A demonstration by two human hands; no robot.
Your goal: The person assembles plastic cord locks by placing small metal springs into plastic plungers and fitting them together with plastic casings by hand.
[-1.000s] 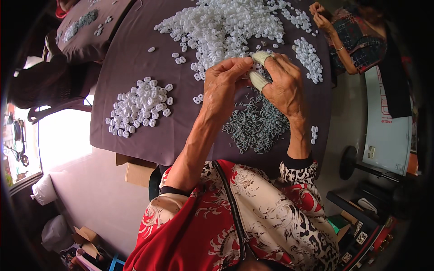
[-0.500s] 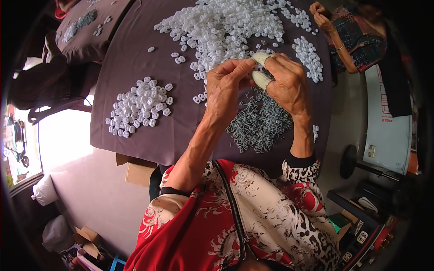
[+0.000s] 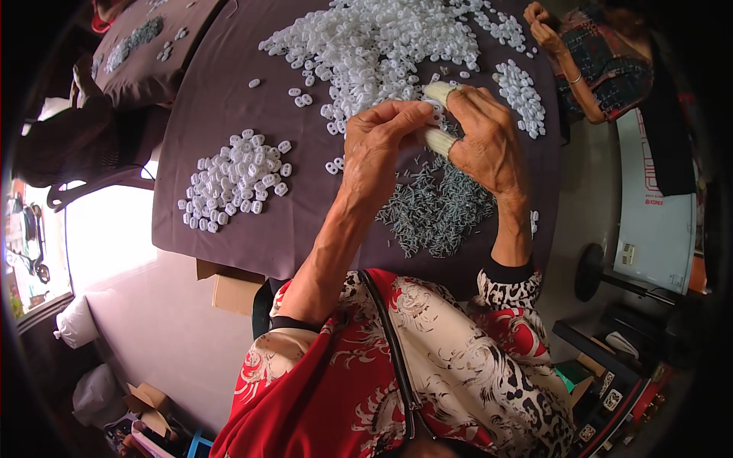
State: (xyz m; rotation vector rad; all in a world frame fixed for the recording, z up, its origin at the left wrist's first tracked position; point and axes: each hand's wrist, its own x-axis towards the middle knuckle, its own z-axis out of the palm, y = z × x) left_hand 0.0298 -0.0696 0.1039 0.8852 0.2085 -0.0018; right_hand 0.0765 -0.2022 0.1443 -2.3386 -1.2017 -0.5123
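My left hand (image 3: 380,145) is raised over the table with thumb and forefinger pinched at a small white plastic piece (image 3: 437,114), partly hidden by the fingertips. Facing it, my right hand (image 3: 489,137) wears cream knitted covers on thumb and forefinger, which bend around the same piece from both sides. Whether a screw is also between the fingers is hidden. Below the hands lies a heap of small grey screws (image 3: 435,214). Behind them spreads a large pile of white two-holed plastic pieces (image 3: 374,46). A smaller pile of white pieces (image 3: 235,179) sits left of my left forearm.
A dark brown cloth covers the table (image 3: 298,229). More white pieces (image 3: 521,99) lie near its right edge, where another person's hands (image 3: 544,29) are at work. A second table (image 3: 164,69) stands at the far left. A cardboard box (image 3: 233,294) is under the front edge.
My right fingers have shifted slightly and spread a little wider, so the white piece between them now shows. My left hand has moved slightly left.
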